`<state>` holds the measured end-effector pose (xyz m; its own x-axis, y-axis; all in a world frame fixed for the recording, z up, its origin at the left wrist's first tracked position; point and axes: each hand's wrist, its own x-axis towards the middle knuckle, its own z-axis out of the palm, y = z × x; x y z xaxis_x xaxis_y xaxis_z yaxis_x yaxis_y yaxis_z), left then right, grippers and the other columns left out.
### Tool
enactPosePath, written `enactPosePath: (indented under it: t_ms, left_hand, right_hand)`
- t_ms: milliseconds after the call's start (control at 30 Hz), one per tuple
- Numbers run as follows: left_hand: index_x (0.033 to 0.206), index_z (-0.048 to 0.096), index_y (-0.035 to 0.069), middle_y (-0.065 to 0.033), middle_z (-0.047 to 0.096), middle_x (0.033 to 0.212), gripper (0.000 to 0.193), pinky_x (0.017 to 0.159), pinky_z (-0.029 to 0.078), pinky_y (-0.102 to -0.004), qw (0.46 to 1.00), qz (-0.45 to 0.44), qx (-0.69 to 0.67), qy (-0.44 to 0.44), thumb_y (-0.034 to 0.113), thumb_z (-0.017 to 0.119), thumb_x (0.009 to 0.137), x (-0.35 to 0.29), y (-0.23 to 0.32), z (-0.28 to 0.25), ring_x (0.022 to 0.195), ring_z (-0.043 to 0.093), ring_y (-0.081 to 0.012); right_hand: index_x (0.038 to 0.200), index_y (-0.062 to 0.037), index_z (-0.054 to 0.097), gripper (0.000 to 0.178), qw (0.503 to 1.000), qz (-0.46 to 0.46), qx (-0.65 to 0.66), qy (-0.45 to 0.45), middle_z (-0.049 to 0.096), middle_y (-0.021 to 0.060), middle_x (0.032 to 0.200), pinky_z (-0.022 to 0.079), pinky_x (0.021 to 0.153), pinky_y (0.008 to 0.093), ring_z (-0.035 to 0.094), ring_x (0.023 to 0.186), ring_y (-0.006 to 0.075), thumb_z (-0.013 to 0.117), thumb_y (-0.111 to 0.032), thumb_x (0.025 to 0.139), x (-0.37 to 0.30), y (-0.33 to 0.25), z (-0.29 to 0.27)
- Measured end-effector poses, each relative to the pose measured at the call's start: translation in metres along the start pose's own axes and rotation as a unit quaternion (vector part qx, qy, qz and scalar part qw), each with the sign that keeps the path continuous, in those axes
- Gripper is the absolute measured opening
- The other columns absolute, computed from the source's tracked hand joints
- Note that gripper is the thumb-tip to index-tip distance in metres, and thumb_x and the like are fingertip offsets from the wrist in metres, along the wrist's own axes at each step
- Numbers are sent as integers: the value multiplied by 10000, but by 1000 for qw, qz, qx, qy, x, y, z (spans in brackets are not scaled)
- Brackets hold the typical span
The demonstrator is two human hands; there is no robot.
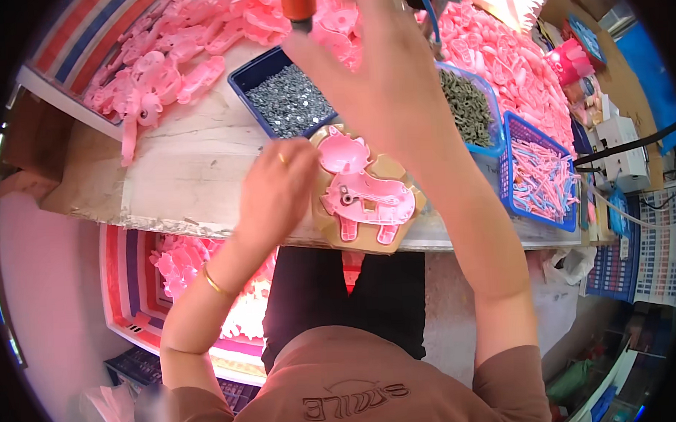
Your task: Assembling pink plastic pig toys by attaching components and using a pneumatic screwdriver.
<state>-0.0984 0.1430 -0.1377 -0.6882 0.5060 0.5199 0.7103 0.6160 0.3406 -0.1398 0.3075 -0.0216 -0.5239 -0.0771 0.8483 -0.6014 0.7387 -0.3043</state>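
A pink animal-shaped plastic shell [383, 201], its hollow side up, lies in a tan shaped holder [328, 230] at the table's front edge. A small grey metal part [347, 198] sits inside the shell's body. My left hand [278, 185] is at the holder's left side, its fingers curled together near the shell's head; anything between the fingertips is hidden. Raised and somewhat blurred, my right hand [381, 77] has its thumb spread from the fingers, close to an orange-handled power screwdriver [297, 3] that hangs at the top of the view.
Behind the holder stand a dark blue tray [243, 102] of small metal pieces and a blue-rimmed tub [494, 150] of dark screws. A blue basket [520, 203] with pink and blue strips is to the right. Pink parts [490, 61] pile up at the back.
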Motion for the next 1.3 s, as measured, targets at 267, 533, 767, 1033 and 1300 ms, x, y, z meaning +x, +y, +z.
enactPosePath:
  t_ms: [267, 533, 767, 1033, 1300]
  left_hand:
    - [808, 747, 90, -37, 669, 908, 265, 821, 420, -374, 953, -55, 246, -169, 353, 740, 776, 81, -69, -11, 979, 552, -234]
    - [773, 732, 101, -52, 711, 813, 240, 795, 406, -396, 929, -67, 235, -278, 339, 762, 766, 101, -74, 5, 925, 633, -242]
    - [766, 721, 142, -56, 679, 738, 131, 734, 433, -408, 971, 7, 167, -169, 264, 707, 812, 84, -82, 9, 857, 636, -265]
    - [804, 694, 138, -9, 673, 784, 145, 716, 503, -389, 994, 46, 59, -84, 280, 721, 809, 70, -51, -3, 830, 618, -241]
    - [850, 742, 109, -5, 715, 850, 116, 724, 532, -344, 971, -20, -235, -44, 205, 777, 795, 43, 5, -2, 828, 647, -215]
  right_hand:
    - [1269, 54, 511, 549, 991, 62, 97, 67, 666, 258, 1088, 503, 879, 451, 653, 1000, 397, 701, -276, 874, 63, -11, 50]
    - [1205, 11, 563, 502, 925, 272, 198, -177, 674, 120, 938, 535, 646, 298, 688, 732, 174, 766, -257, 833, 55, -23, 4]
    - [1208, 4, 563, 488, 935, 237, 193, -179, 671, 99, 952, 535, 710, 308, 681, 788, 174, 754, -279, 860, 41, -6, -4]
    - [992, 9, 647, 268, 880, 262, 300, -260, 667, 63, 823, 504, 706, 285, 649, 774, 151, 676, -205, 835, 17, 21, -6]
    - [918, -9, 603, 180, 808, 261, 521, -93, 566, 3, 631, 419, 455, 222, 534, 497, 59, 706, -104, 804, -5, -13, -21]
